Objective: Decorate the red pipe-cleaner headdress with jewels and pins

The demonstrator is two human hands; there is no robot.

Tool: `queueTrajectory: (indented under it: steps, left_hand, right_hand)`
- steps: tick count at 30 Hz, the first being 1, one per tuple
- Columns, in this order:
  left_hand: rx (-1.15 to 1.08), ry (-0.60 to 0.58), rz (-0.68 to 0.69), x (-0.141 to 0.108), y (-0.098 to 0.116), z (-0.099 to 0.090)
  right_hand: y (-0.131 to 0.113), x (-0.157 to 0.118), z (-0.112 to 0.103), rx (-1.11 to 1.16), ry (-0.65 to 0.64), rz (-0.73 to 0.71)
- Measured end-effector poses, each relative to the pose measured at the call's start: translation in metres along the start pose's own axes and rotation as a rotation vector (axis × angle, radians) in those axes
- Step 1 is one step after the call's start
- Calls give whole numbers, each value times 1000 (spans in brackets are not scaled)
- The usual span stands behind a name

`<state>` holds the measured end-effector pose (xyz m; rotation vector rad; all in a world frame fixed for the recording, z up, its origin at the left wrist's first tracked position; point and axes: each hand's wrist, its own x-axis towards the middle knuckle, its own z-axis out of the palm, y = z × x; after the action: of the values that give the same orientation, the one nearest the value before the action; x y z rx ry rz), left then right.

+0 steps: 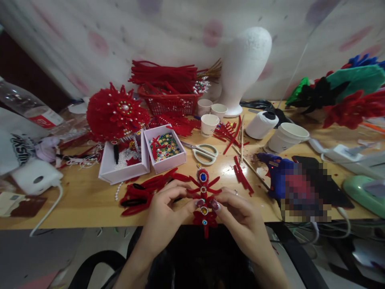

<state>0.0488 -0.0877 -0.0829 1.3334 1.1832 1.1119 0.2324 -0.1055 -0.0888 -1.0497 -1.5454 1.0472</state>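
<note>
A red fuzzy ornament (203, 176) with a column of blue, yellow and light-blue gems hangs upright at the table's front edge. My left hand (173, 206) pinches its left side between thumb and fingers. From the right, my right hand (237, 210) grips it at the same height, the two thumbs almost meeting over its middle. Left of my hands lie red fuzzy strips (141, 194) with black parts. White-handled scissors (205, 154) rest just beyond the ornament. Two white boxes stand behind my left hand, one of beads (123, 174), one of gems (167, 162).
A red basket (171, 105) of fuzzy stems, paper cups (209, 125) and a white foam head (246, 60) stand at the back. A blue glue gun (278, 170), thread spool (262, 125) and cables are at right; a white charger (37, 176) sits left.
</note>
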Motion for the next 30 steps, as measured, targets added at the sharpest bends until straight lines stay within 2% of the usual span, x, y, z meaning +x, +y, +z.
queueTrajectory:
  steps: [6,17,22,30]
  left_hand:
    - [-18,-8,-21,-1,1,-1]
    - [-68,-92,-86,-1,0,-4]
    - [-103,-57,-90,-2,3,-2]
    - [-92,-83,-70,1,1,0]
  right_hand:
    - [3,-2,1,22,4,27]
    - [7,-3,-1,64,1,83]
    - [10,-4,0,79,0,82]
    - [10,-4,-2,81,-31,124]
